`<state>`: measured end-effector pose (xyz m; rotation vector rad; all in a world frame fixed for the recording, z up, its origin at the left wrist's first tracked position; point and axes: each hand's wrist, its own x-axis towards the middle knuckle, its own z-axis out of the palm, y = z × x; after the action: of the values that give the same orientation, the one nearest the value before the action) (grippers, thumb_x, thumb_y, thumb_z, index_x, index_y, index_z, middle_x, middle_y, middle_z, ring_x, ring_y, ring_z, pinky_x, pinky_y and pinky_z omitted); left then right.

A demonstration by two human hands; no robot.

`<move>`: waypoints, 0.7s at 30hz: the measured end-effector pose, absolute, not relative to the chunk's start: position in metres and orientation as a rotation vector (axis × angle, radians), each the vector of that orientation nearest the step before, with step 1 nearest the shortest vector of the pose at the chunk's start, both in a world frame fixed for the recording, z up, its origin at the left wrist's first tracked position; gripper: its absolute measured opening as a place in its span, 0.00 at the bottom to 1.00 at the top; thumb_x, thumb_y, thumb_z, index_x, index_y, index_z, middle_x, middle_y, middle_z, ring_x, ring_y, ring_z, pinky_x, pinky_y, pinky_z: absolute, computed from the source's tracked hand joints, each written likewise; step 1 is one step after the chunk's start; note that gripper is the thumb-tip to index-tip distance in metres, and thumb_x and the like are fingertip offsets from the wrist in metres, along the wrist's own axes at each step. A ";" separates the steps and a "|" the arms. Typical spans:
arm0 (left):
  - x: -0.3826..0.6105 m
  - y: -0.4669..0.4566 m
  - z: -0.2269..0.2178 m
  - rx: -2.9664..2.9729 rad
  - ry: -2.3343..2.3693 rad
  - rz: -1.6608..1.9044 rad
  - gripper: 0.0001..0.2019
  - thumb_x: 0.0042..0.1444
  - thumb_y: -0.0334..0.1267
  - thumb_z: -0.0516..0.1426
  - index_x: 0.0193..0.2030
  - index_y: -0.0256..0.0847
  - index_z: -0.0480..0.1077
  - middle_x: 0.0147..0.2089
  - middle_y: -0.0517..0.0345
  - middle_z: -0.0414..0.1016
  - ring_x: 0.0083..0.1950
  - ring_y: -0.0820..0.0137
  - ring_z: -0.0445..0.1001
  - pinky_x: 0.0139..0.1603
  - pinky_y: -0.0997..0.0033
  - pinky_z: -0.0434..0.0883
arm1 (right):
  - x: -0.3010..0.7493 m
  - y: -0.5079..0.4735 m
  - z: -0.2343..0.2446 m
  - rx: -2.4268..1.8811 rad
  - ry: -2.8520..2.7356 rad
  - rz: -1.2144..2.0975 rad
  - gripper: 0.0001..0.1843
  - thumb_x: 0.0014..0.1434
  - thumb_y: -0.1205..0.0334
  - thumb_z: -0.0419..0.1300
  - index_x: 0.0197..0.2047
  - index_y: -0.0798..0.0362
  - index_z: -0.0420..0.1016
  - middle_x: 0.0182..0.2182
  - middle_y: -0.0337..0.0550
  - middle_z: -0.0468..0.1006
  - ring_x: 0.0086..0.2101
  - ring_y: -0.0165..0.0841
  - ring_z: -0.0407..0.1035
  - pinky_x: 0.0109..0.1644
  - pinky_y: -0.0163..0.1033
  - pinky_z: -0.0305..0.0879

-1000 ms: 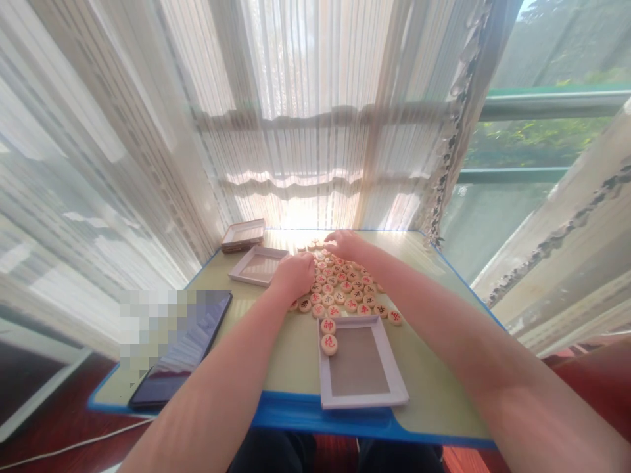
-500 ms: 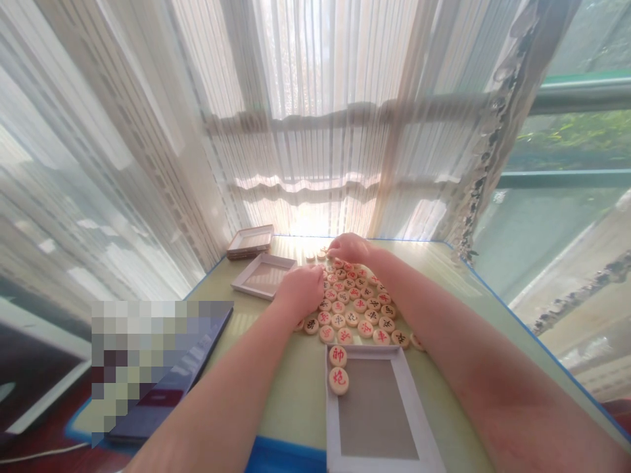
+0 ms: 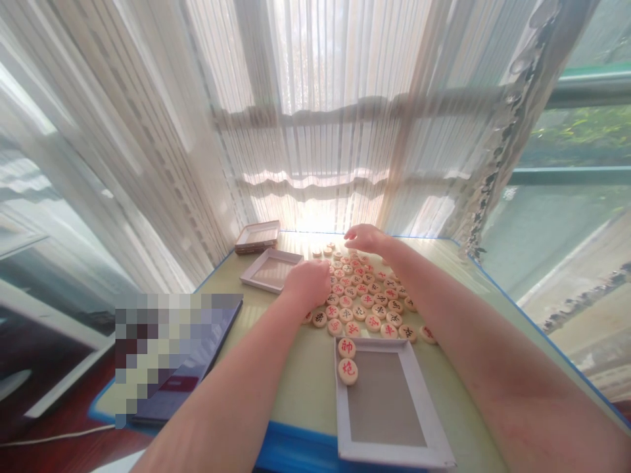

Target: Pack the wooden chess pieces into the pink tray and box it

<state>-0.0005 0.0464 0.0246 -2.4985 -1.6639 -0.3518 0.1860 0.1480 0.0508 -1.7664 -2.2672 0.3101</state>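
Many round wooden Chinese chess pieces (image 3: 367,300), with red or black characters, lie face up in a spread on the table. My left hand (image 3: 309,284) rests at the left edge of the spread with its fingers curled together; whether a piece is in them is hidden. Over the far side of the spread hovers my right hand (image 3: 365,238), thumb and fingers apart, nothing visible between them. Nearest me is a shallow white box tray (image 3: 427,394). Two red-marked pieces, one chess piece (image 3: 347,347) above another chess piece (image 3: 348,372), sit in its far left corner.
A second shallow box part (image 3: 251,278) lies left of my left hand, with stacked trays (image 3: 257,235) behind it. A dark flat device (image 3: 217,351) is at the left, partly blurred out. Sheer curtains (image 3: 315,144) hang behind the table's blue far edge.
My right hand has lifted slightly away from the far pieces and its fingers have parted. My left hand stays at the left edge of the spread. The view has shifted a little.
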 end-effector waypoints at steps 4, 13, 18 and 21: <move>0.000 0.046 0.024 -2.507 -1.667 -0.353 0.16 0.61 0.40 0.42 0.40 0.42 0.71 0.40 0.49 0.76 0.40 0.60 0.74 0.35 0.63 0.69 | 0.186 0.148 0.050 -1.819 -2.308 0.330 0.10 0.48 0.63 0.61 0.34 0.54 0.80 0.34 0.44 0.80 0.34 0.35 0.72 0.35 0.37 0.68; 0.000 0.046 0.025 -2.501 -1.644 -0.356 0.16 0.62 0.40 0.42 0.37 0.41 0.70 0.39 0.51 0.76 0.40 0.63 0.74 0.37 0.66 0.69 | 0.174 0.136 0.052 -1.691 -2.364 0.278 0.10 0.54 0.64 0.57 0.35 0.55 0.80 0.31 0.45 0.80 0.31 0.32 0.72 0.33 0.33 0.66; 0.000 0.045 0.024 -2.506 -1.623 -0.376 0.14 0.62 0.39 0.43 0.38 0.42 0.69 0.39 0.54 0.76 0.40 0.65 0.74 0.37 0.68 0.69 | 0.171 0.139 0.050 -1.616 -2.388 0.289 0.14 0.55 0.66 0.55 0.42 0.55 0.79 0.35 0.43 0.81 0.32 0.30 0.72 0.34 0.31 0.66; 0.000 0.045 0.025 -2.519 -1.623 -0.346 0.12 0.60 0.37 0.44 0.37 0.43 0.69 0.39 0.54 0.76 0.39 0.65 0.74 0.37 0.68 0.69 | 0.177 0.144 0.047 -1.614 -2.370 0.322 0.14 0.55 0.67 0.55 0.41 0.54 0.80 0.32 0.41 0.81 0.30 0.29 0.72 0.34 0.31 0.67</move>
<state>-0.0002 0.0449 0.0253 -2.5188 -1.6225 -0.3465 0.1765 0.1445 0.0467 -1.6145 -2.3698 0.3222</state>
